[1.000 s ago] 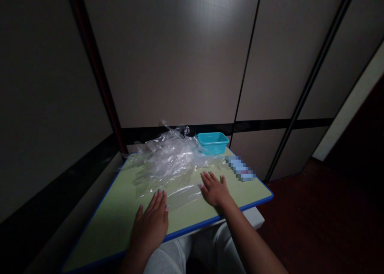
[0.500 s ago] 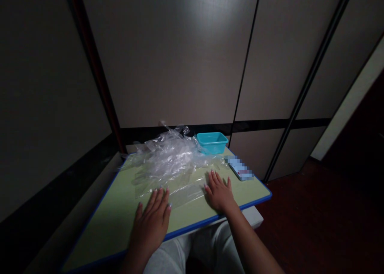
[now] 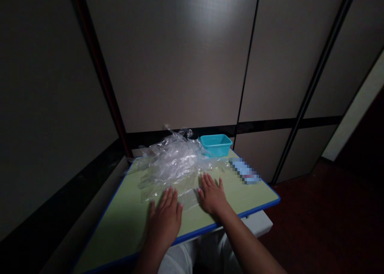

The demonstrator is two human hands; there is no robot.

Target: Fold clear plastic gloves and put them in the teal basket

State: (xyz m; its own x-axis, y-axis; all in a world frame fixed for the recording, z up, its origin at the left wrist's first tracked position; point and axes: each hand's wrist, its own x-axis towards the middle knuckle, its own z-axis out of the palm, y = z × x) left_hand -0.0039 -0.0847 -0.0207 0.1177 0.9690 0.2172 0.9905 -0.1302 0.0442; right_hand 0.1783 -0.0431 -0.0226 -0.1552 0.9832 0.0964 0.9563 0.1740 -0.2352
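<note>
Fingers apart, my left hand [image 3: 164,220] is laid palm down at the near edge of a flat clear plastic bag [image 3: 189,198]. My right hand [image 3: 211,194] rests on the right end of this bag, also palm down with fingers spread, and covers part of it. Beyond both hands lies a loose heap of crumpled clear plastic bags [image 3: 177,156]. Neither hand has its fingers wrapped around anything.
A turquoise plastic basket [image 3: 216,146] stands at the back right of the pale green table [image 3: 120,230] with a blue rim. Near the right edge lies a flat, blurred-out light blue object [image 3: 244,171]. Wardrobe panels [image 3: 180,66] rise directly behind the table.
My hands are closer together: the right has slid left over the flat bag, and the left has come a little to the right. The whole view has shifted slightly.
</note>
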